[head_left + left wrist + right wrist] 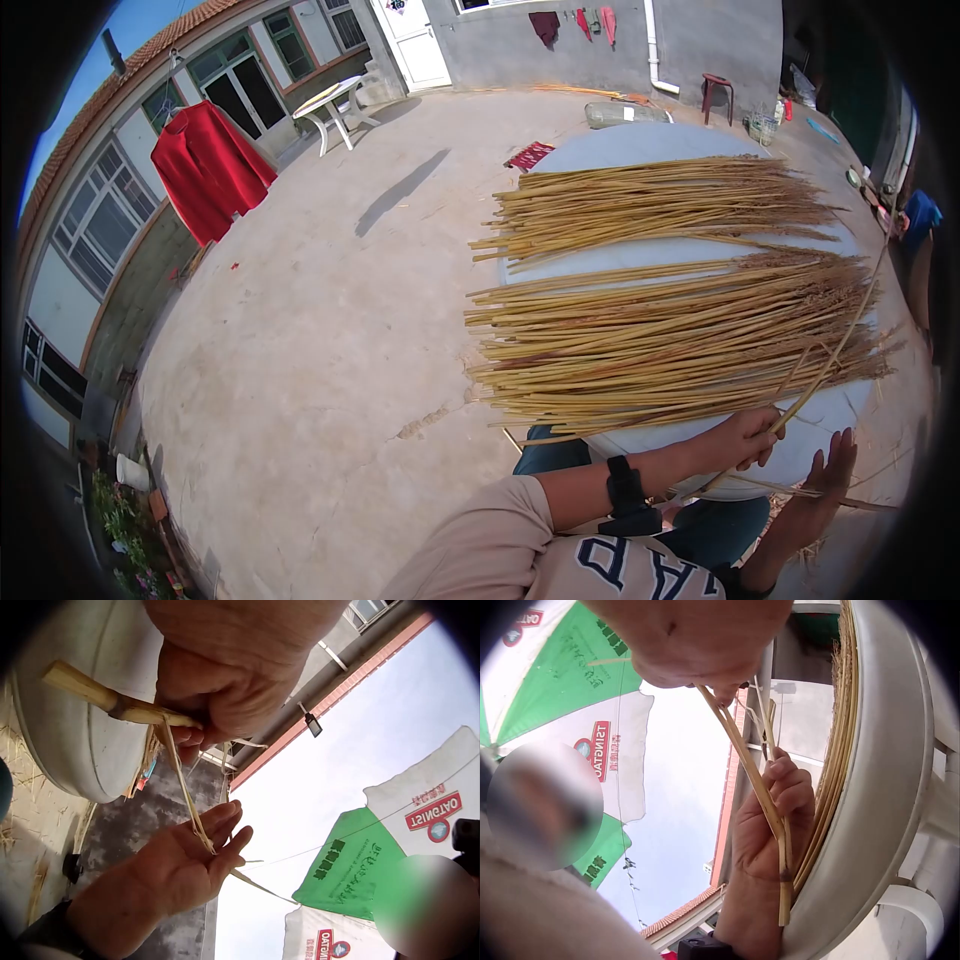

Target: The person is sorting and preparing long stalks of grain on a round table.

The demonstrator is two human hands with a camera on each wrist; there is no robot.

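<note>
My left hand (pixel 745 438) grips a yellow reed stalk (pixel 828 362), which slants across the table's near right side. Its feathery end points up and away in the head view. A pale strip (pixel 180 784) of leaf sheath hangs from the stalk in the left wrist view, partly peeled off. Below and to the right in the head view, my right hand (pixel 830 480) holds that strip between thumb and fingers, its fingertips partly raised. In the right wrist view the split stalk (pixel 757 776) runs from beneath the right hand (pixel 690 645) past the left hand (pixel 772 817).
Two wide rows of reed stalks, a far row (pixel 650 200) and a near row (pixel 650 335), lie on a round white table (pixel 625 145). A red jacket (pixel 208 165) hangs at left. A white table (pixel 335 105) and a stool (pixel 716 95) stand farther back.
</note>
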